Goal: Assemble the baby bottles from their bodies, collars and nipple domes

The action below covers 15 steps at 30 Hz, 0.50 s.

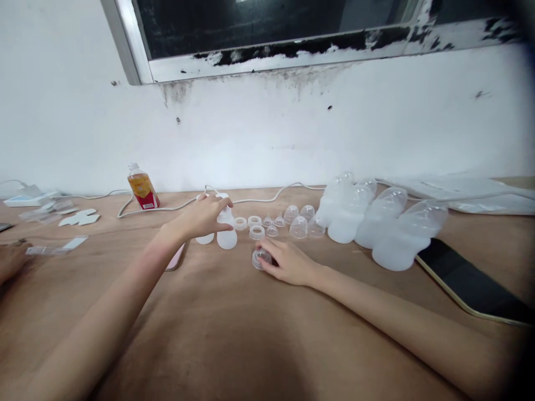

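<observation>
On the left, my left hand is over the small group of milky white baby bottles. Its thumb and fingers close round the upper part of one baby bottle, and another white bottle stands partly hidden behind the hand. My right hand rests on the table with fingers curled round a clear bottle nipple, which sits in a collar. Just behind are several collar rings, small clear nipples and clear dome caps.
Several capped white bottles stand at right beside a black phone. A drink bottle and white cable lie toward the wall. Another person's hand is at far left, near white cut pieces. A pink-edged object lies under my left wrist.
</observation>
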{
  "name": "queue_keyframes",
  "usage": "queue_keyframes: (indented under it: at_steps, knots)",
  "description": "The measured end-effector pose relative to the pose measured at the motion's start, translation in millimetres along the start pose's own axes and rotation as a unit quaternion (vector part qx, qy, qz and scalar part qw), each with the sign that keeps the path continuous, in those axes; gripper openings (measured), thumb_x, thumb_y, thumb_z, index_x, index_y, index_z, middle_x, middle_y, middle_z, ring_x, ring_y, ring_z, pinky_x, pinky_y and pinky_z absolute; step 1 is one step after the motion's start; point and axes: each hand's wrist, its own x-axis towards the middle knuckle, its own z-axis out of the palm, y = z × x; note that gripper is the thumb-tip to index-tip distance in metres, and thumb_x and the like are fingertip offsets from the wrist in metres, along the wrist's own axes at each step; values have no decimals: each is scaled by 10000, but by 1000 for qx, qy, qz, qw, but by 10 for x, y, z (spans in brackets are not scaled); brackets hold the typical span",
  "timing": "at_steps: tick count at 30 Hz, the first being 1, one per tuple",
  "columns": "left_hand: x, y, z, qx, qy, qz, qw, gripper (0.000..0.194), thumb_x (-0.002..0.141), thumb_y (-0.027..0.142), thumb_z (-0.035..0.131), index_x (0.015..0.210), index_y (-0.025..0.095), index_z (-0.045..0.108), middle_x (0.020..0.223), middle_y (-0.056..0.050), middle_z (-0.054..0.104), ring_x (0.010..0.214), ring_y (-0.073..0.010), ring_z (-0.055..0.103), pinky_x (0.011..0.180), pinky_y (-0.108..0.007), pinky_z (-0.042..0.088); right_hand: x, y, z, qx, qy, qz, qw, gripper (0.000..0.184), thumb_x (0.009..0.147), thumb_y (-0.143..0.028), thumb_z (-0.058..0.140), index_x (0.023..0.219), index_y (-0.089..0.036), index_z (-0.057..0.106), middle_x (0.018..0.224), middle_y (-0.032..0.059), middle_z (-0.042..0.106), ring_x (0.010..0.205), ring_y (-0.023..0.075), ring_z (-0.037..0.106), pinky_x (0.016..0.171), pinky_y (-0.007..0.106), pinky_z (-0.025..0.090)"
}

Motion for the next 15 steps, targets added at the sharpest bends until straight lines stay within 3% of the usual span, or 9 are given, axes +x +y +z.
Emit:
queue_keyframes:
  at_steps: [4,10,15]
  knots:
    - [-21,-40,-21,26,-5,0,1000,416,705,371,529,1064,186,432,1070,-66,512,950,-215,486,850,-340,308,11,2,-35,22,-1,20,1000,194,817,-321,387,929,-181,460,831,45,556,645,124,492,597,242,363]
    - [-39,-33,-50,63,12,-4,998,382,694,240,511,1064,181,435,1075,-81,477,977,-235,458,834,-365,322,78,34,-85,42,-48,97,993,362,746,-543,430,820,-189,452,591,-24,491,482,98,397,464,207,280]
    - [-34,273,-135,40,32,23,998,365,692,250,531,1039,165,459,1087,-93,469,1003,-252,446,838,-370,340,111,36,-99,13,-53,76,996,271,815,-430,381,828,-174,468,637,12,528,542,115,455,513,219,299]
